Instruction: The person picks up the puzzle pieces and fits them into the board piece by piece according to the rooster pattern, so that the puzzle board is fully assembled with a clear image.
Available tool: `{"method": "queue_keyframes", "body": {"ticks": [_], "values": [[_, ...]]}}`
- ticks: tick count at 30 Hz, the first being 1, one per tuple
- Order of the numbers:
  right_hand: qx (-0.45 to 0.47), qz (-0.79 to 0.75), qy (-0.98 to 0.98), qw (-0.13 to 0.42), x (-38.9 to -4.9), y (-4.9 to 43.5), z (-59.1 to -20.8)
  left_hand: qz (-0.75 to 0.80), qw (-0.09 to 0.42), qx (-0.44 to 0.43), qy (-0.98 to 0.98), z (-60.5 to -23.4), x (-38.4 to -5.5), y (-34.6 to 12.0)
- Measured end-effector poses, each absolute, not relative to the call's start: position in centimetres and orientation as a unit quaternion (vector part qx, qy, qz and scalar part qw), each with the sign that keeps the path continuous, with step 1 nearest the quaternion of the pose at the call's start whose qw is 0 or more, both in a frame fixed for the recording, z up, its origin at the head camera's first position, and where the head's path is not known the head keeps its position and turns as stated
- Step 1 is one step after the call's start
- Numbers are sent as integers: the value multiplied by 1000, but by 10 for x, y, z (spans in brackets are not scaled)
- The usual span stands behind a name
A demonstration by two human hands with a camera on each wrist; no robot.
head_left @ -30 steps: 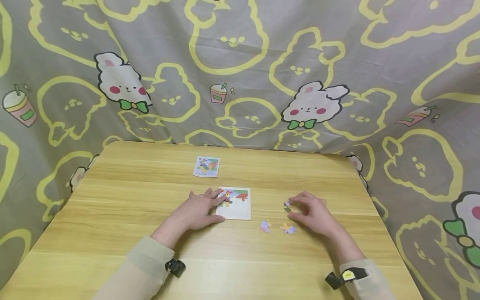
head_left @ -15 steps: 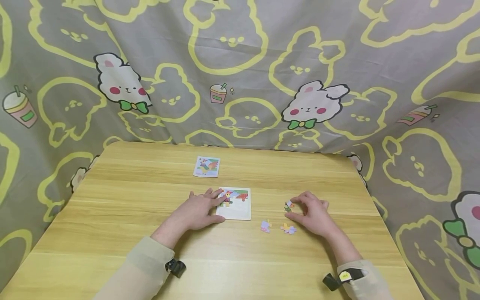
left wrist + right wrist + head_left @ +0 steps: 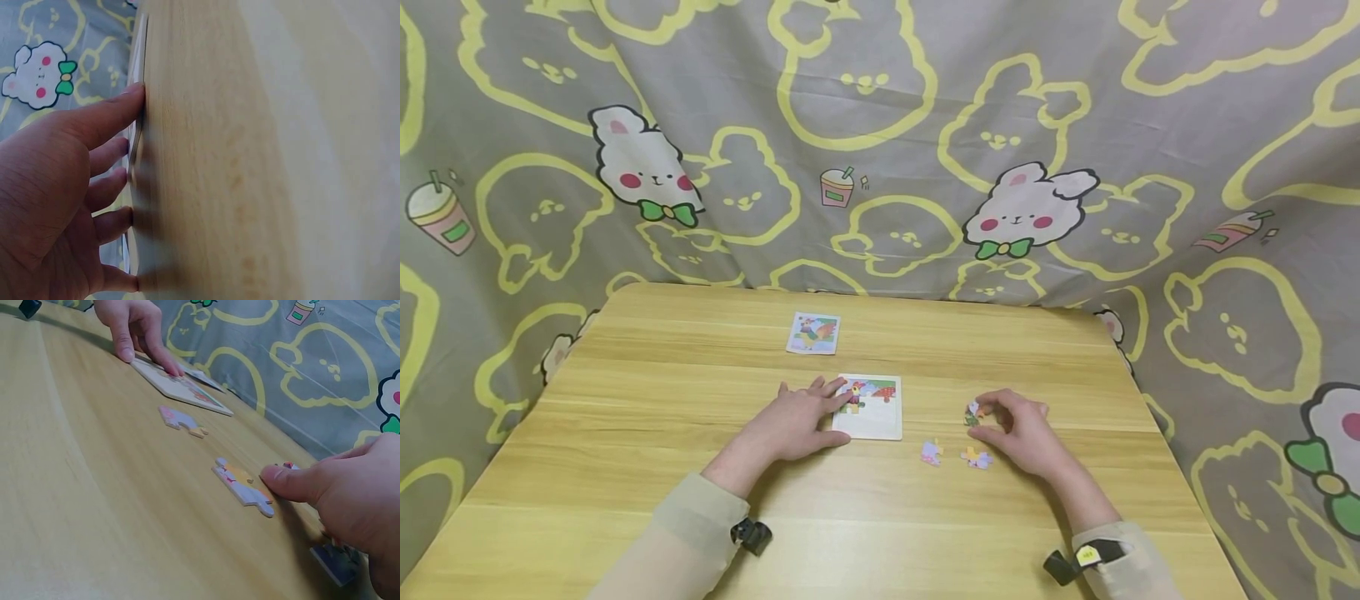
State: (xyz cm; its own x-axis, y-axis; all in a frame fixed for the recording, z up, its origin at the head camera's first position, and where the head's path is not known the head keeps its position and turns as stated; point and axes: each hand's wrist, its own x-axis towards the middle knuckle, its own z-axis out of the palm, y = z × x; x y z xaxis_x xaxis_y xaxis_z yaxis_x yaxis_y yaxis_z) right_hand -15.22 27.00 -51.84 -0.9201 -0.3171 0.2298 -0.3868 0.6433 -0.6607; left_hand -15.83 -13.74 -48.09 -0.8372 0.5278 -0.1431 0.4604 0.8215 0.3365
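Head: left hand point(image 3: 797, 422) rests loose on the puzzle board point(image 3: 883, 425), right hand point(image 3: 1026, 429) pinches a puzzle piece point(image 3: 973, 412) well to its right. Left wrist: left hand lines the puzzle board's edge; I'd brace lightly. Right wrist: two loose pieces point(image 3: 239, 485) lie nearby; best lift clear of them.

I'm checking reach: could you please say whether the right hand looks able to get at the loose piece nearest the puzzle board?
Probably yes: the right hand is close, and that loose piece lies uncovered on the table.
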Motion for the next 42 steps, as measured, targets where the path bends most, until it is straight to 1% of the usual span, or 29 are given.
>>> {"method": "queue_keyframes", "body": {"ticks": [5, 10, 14, 18, 28, 36, 42], "values": [[221, 375, -899, 58, -151, 268, -520, 149, 116, 261, 947, -480, -158, -137], [225, 368, -901, 51, -151, 266, -520, 149, 117, 260, 947, -480, -158, -137], [228, 358, -905, 42, -152, 265, -519, 149, 118, 256, 948, -481, -159, -138], [236, 347, -907, 20, -153, 265, -516, 150, 117, 253, 949, -481, -159, -139], [196, 391, -899, 2, -151, 264, -512, 156, 115, 256, 947, -482, -157, -137], [203, 394, -897, 8, -148, 263, -514, 157, 116, 255, 947, -481, -157, -136], [224, 411, -883, 31, -148, 265, -520, 157, 119, 250, 948, -480, -156, -135]]}}
